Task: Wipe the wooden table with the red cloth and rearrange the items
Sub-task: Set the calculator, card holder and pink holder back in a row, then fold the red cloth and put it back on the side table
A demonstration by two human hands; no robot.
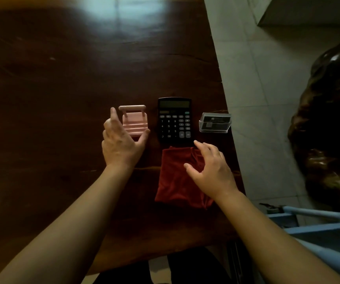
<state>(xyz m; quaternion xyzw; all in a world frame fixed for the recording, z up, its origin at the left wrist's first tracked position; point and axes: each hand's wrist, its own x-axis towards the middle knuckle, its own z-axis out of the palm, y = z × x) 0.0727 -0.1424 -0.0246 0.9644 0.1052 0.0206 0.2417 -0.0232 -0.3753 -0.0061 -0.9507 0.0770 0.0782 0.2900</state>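
Observation:
A folded red cloth (175,181) lies on the dark wooden table (62,78) near its front right corner. My right hand (212,169) hovers over the cloth's right side, fingers spread, holding nothing. Behind the cloth sits a black calculator (174,119). To its left stands a small pink phone stand (134,121). My left hand (122,144) is open around the stand's near left side, thumb at its lower right corner, forefinger raised beside it. A clear plastic card box (215,122) rests at the table's right edge.
The table's right edge runs diagonally beside a pale tiled floor (267,99). A dark carved wooden piece (329,130) stands on the floor at right. A blue metal frame (318,220) is at the lower right. The table stretches far to the left and back.

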